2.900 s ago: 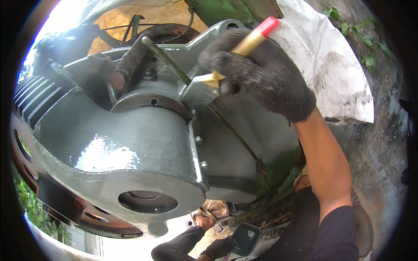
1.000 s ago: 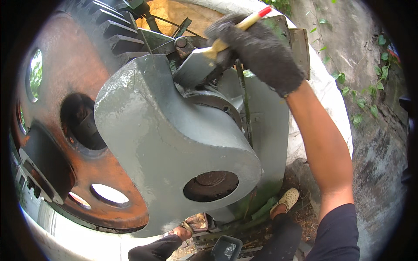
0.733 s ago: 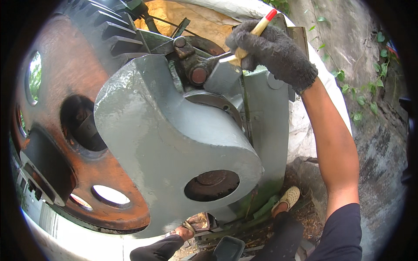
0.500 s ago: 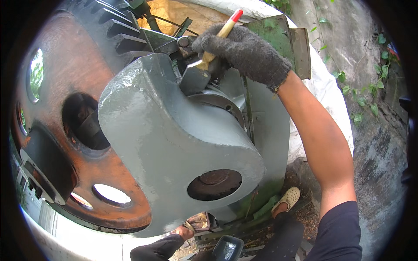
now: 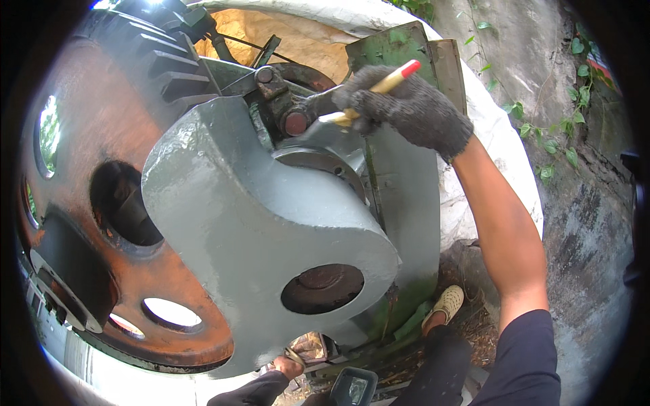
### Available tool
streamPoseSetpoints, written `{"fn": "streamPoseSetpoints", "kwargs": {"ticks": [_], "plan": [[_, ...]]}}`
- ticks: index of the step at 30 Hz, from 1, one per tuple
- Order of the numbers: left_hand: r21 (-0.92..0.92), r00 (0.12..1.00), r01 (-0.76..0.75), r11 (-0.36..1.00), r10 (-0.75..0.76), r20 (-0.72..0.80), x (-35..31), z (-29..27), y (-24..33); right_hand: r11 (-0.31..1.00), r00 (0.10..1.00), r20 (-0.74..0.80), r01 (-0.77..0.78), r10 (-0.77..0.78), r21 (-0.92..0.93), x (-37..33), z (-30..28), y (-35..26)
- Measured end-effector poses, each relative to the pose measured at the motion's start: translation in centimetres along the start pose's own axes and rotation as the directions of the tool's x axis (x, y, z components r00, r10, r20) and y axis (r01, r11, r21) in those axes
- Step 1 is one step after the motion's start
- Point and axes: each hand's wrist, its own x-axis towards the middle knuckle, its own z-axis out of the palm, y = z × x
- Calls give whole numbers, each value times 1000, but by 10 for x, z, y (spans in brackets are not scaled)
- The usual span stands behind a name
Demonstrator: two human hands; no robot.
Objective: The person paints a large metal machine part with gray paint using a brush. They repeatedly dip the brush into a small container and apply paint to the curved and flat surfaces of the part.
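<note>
Change of state: the broad, flat paintbrush with a pale wooden handle and red end (image 5: 391,79) now lies farther right across the machine, and its handle is tipped lower than half a second ago. The round, reddish-brown pin end (image 5: 296,123), covered by the brush head in the preceding view, is exposed again. The camera view also shifts slightly. Interpretation: the shift is consistent with a brushing stroke in progress beside the pin; actual contact of the brush head with the metal cannot be confirmed.

Position of parts: the right hand (image 5: 416,115), in a dark grey knitted glove, is closed around the brush, with the red end projecting up and to the right. The brush head points left, above the large, glossy grey metal casting with an oval opening (image 5: 261,220). The casting lies below and to the left of the right hand, apart from it. The rust-orange metal wheel with round cut-outs (image 5: 76,169) stands farther left.

A dark shape (image 5: 318,400) at the lower edge, beside the dark rectangular tray (image 5: 340,387), may be the left hand; its grip cannot be determined.
</note>
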Motion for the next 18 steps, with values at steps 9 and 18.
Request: {"fn": "streamPoseSetpoints", "kwargs": {"ticks": [9,18], "plan": [[1,992,-4,1000,3,128,19,-25,17,997,997,-82,-5,11,77,-17,-3,7],[120,976,-62,991,35,216,23,-19,14,953,940,-199,241,-276,-183,-29,0,38]]}}
